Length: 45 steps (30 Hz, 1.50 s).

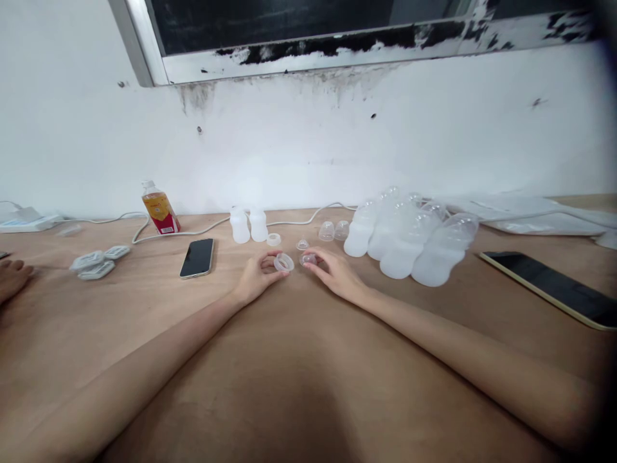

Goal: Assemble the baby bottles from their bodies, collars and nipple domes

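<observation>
My left hand (pixel 260 275) grips a translucent bottle collar ring (pixel 284 262) between thumb and fingers, its opening tilted toward me. Close by on the right, my right hand (pixel 333 271) pinches a clear bottle nipple (pixel 307 259). Just beyond them, a second nipple (pixel 302 244) and another collar ring (pixel 274 239) lie on the wooden table (pixel 289 360). Two white baby bottles (pixel 240 225) without tops stand behind my left hand. Two clear dome caps (pixel 326 231) sit behind my right hand, beside several capped baby bottles (pixel 398 257).
A phone (pixel 197 258) lies at left, near a drink bottle (pixel 161 209) and several white plastic pieces (pixel 96 263). A larger phone (pixel 549 286) and plastic bags (pixel 525 215) lie at right. A white cable (pixel 202 228) runs along the back. Another person's hand (pixel 14 278) rests at far left.
</observation>
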Available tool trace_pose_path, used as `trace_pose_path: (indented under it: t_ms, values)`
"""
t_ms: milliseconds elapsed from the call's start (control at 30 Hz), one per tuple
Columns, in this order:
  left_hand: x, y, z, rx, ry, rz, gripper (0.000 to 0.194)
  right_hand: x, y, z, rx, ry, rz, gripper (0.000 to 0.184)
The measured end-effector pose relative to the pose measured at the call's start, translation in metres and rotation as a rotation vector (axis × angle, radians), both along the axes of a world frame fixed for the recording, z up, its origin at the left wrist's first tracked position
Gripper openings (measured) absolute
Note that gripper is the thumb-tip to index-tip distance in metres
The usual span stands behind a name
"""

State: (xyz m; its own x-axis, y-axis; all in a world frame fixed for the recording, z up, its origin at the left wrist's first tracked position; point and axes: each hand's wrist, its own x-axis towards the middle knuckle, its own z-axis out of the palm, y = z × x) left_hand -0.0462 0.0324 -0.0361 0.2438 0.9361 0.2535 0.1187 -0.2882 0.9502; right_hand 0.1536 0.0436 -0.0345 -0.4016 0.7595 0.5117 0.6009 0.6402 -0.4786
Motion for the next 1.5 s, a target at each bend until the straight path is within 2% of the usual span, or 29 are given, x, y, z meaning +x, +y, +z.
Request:
trace_pose_path:
  t_ms: [200, 533, 667, 800, 900, 1033, 1100, 1167, 1233, 1300, 1400, 1500]
  values:
    - [0.003, -0.003, 0.003, -0.046, 0.023, -0.036, 0.049, 0.001, 0.003, -0.002, -0.054, 0.18, 0.039, 0.026]
    - [0.004, -0.003, 0.002, -0.03, 0.064, -0.052, 0.05, -0.004, 0.001, -0.002, -0.03, 0.23, 0.004, 0.035]
    - [0.006, -0.001, 0.0, 0.043, 0.118, -0.102, 0.048, -0.014, -0.009, 0.001, 0.089, 0.122, 0.067, 0.025]
    - [0.007, -0.001, 0.0, 0.066, 0.135, -0.1, 0.046, -0.017, -0.018, 0.003, 0.223, -0.036, 0.231, 0.033]
    - [0.006, -0.003, 0.002, 0.097, 0.133, -0.091, 0.044, -0.017, -0.021, 0.004, 0.251, -0.067, 0.266, 0.032]
    - [0.005, -0.005, 0.005, 0.25, 0.178, -0.064, 0.041, -0.017, -0.017, 0.003, 0.143, 0.049, 0.148, 0.025]
    - [0.004, -0.006, 0.006, 0.358, 0.251, -0.031, 0.039, -0.017, -0.013, 0.001, 0.04, 0.145, 0.101, 0.035]
    - [0.004, -0.007, 0.007, 0.44, 0.328, -0.025, 0.038, -0.017, -0.008, -0.001, -0.097, 0.202, 0.138, 0.041]
    - [0.005, -0.008, 0.008, 0.494, 0.384, -0.035, 0.038, -0.018, -0.006, -0.001, -0.222, 0.217, 0.205, 0.037]
    - [0.005, -0.01, 0.009, 0.538, 0.414, -0.052, 0.037, -0.017, -0.005, 0.0, -0.283, 0.235, 0.256, 0.032]
    - [0.006, -0.011, 0.009, 0.544, 0.43, -0.059, 0.037, -0.017, -0.006, 0.003, -0.331, 0.283, 0.29, 0.032]
    - [0.007, -0.01, 0.007, 0.457, 0.421, -0.011, 0.037, -0.016, -0.004, 0.002, -0.403, 0.335, 0.278, 0.033]
